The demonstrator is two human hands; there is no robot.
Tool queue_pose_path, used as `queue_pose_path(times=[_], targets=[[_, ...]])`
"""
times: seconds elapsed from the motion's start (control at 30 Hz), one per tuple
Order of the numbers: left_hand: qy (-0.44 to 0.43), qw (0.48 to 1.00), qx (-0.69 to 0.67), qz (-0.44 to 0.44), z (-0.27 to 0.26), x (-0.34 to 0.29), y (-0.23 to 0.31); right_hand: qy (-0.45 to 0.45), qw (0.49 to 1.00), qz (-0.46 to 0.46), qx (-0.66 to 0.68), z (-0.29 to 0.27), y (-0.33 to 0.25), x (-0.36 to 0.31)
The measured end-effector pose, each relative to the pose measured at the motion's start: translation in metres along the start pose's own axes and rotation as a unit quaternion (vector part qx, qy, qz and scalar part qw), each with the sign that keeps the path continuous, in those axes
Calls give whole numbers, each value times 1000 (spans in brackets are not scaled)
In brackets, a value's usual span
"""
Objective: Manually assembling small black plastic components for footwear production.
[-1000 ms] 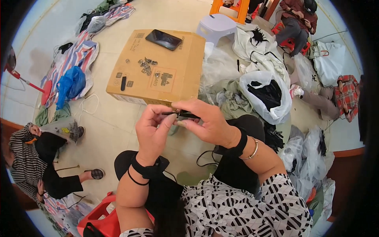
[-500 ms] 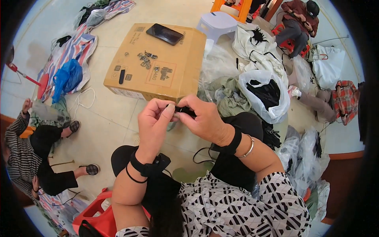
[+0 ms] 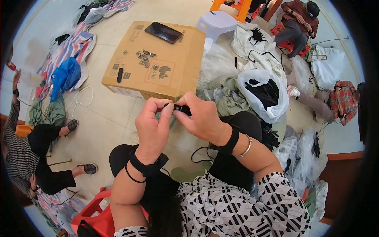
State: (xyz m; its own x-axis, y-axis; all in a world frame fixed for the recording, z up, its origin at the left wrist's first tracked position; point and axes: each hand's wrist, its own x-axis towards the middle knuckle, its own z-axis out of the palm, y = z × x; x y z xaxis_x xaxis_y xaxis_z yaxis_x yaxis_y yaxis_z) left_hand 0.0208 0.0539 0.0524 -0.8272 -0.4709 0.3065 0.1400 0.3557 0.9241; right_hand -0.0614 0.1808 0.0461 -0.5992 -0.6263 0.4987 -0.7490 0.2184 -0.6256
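- Black narrow piece [image 3: 184, 110], small, between my fingertips, held up in front of my knees just off the near edge of the cardboard box.
- Left hand [image 3: 151, 123]: thumb and forefinger pinched together at the piece's left end; that end is mostly hidden by the fingers.
- Right hand [image 3: 202, 118]: thumb and forefinger clamped on the piece's other part, tips near those of the left.
- Black band on each wrist; silver bangle [image 3: 247, 146] farther up my right forearm.
- Cardboard box [image 3: 173, 53] ahead of me, bearing a dark phone [image 3: 163, 32] toward the far edge, a loose cluster of small metal pieces [image 3: 146, 62] near the middle, and a short black strip [image 3: 120, 75] toward the left.
- Right of the box: crumpled green cloth [image 3: 229, 93], then a white plastic bag [image 3: 245, 81], open, with black strips [image 3: 263, 94] heaped inside.
- Lavender stool [image 3: 216, 24] beyond the box's far right corner.
- Blue plastic bag [image 3: 66, 78] on striped sheeting, left.
- Co-worker in a striped top [image 3: 21, 154] at far left, one arm raised.
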Motion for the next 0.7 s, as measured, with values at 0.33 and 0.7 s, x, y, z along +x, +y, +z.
queue_pose_path(times=[0.33, 0.7], targets=[[-47, 941, -260, -210, -3, 3, -8, -34, 994, 37, 92, -1, 7, -3], [-26, 921, -286, -264, -6, -2, -13, -68, 995, 30, 70, -5, 2, -1]])
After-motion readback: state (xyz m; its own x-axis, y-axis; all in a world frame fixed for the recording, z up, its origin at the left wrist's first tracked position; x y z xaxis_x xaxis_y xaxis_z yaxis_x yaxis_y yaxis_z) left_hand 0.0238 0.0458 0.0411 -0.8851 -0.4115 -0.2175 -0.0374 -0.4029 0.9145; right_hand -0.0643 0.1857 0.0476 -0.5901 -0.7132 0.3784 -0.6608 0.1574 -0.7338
